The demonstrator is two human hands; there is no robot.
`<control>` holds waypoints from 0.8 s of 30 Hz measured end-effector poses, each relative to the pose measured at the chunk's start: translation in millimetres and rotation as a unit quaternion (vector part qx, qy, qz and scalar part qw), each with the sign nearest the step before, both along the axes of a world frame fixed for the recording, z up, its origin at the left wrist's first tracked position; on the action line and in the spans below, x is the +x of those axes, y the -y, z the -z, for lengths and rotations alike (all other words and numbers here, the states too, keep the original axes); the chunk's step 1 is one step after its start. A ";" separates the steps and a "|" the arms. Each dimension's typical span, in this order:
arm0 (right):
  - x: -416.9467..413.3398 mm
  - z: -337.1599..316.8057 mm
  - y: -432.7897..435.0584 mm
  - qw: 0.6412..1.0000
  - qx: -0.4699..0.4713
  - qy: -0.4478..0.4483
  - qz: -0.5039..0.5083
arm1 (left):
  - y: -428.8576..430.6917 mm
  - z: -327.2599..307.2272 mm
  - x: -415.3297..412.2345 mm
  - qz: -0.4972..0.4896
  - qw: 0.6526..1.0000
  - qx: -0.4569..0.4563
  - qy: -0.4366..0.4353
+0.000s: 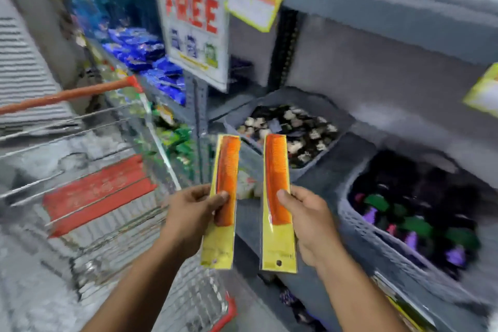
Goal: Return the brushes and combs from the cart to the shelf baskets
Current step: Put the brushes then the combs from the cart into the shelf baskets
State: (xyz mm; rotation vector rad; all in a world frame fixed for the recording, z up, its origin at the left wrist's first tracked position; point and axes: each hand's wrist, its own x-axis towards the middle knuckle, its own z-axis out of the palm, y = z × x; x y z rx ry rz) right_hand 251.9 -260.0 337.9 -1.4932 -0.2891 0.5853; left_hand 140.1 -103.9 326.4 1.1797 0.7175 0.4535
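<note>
My left hand (190, 214) grips an orange comb in a yellow packet (225, 170), held upright in front of the shelf. A second orange comb in the same yellow packaging (277, 178) is in my right hand (310, 219), parallel to the first and a short gap to its right. The wire shopping cart (89, 170) with an orange handle stands at the left. Behind the combs on the shelf sits a grey basket (318, 167) of black and white hair clips. To its right is a second grey basket (374, 237) with dark, green and purple items.
A "GET 1 FREE" sign (192, 16) hangs above the shelf upright. Blue packets (151, 56) fill the shelves farther back on the left. Yellow price tags (253, 3) stick out from the upper shelf edge. The whole view is motion-blurred.
</note>
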 end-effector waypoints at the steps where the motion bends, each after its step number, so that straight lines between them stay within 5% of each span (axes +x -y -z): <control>1: 6.7 -4.7 18.1 1.000 0.000 0.007 0.025 | 12.5 -3.6 14.6 0.025 1.000 0.001 0.001; 12: 40.7 -27.6 182.6 0.971 -0.010 0.017 0.239 | 136.6 -34.1 115.8 0.247 0.969 -0.021 0.010; 24: 32.4 -31.9 293.6 0.943 0.009 0.029 0.333 | 260.8 -61.9 151.6 0.344 0.939 -0.004 0.030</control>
